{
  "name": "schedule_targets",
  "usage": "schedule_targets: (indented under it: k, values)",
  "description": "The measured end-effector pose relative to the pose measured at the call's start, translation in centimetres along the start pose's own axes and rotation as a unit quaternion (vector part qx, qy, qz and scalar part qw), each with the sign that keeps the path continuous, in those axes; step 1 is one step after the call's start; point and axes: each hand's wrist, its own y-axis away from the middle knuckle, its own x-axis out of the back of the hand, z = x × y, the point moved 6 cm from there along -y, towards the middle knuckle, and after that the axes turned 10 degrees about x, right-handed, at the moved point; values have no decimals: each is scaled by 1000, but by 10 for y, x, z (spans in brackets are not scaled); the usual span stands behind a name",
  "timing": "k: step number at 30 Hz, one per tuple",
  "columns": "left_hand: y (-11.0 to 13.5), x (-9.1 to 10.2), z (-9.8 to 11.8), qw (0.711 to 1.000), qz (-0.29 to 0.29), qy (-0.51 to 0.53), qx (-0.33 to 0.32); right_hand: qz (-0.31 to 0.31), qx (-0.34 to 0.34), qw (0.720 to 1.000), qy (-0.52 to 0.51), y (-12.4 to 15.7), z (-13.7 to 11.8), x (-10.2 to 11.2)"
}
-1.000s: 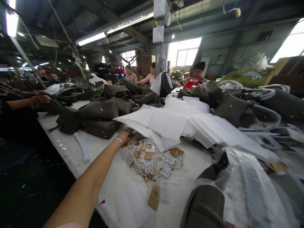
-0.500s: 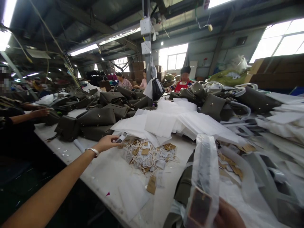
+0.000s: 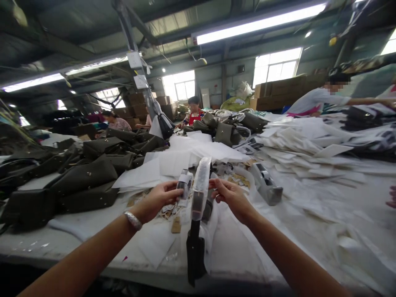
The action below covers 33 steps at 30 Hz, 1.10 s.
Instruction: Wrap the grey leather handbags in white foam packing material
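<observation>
My left hand [image 3: 161, 199] pinches a small packet wrapped in clear film [image 3: 185, 184] over the white table [image 3: 235, 255]. My right hand [image 3: 229, 196] is closed on a dark strap sheathed in clear plastic [image 3: 199, 187], held upright between both hands. The strap's dark lower end [image 3: 194, 253] hangs down toward the table's front edge. A silver bracelet [image 3: 133, 220] sits on my left wrist. Beneath the hands lie paper tags with strings [image 3: 173, 214].
Olive-green handbags [image 3: 83, 177] pile up at the left and far middle. White sheets [image 3: 297, 144] are stacked at the right and centre. A tape dispenser [image 3: 266, 185] stands right of my hands. Other people work at the far side, right and left.
My left hand came back from the tag pile with the small packet. My right hand raised the plastic-wrapped strap to the middle. The view swung right.
</observation>
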Motion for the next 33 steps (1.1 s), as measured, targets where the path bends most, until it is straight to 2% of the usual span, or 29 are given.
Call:
schedule_targets:
  k: [6,8,11,14,17,21,25,29,33]
  values:
    - [-5,-45,19,995,-65,73,31,-14,51,999,8,-2,-23,-21]
    - [-4,-53,24,992,-60,106,36,-1,88,995,41,-2,-31,-23]
    - [-2,-60,28,993,-13,114,21,38,142,984,103,1,-39,-23]
    - [0,-64,27,994,13,105,9,87,157,979,98,9,-37,-21]
    - [6,-67,25,994,18,105,11,115,130,983,63,17,-26,-18]
    - [14,-65,24,996,28,81,16,79,74,993,47,18,-11,-21]
    - [18,-63,25,1000,20,19,-3,28,29,999,1,14,-8,-30]
    - [16,-57,29,997,36,-58,-22,10,39,998,-46,12,-9,-40]
    - [15,-51,37,987,61,-138,-49,34,54,994,-91,16,-7,-40]
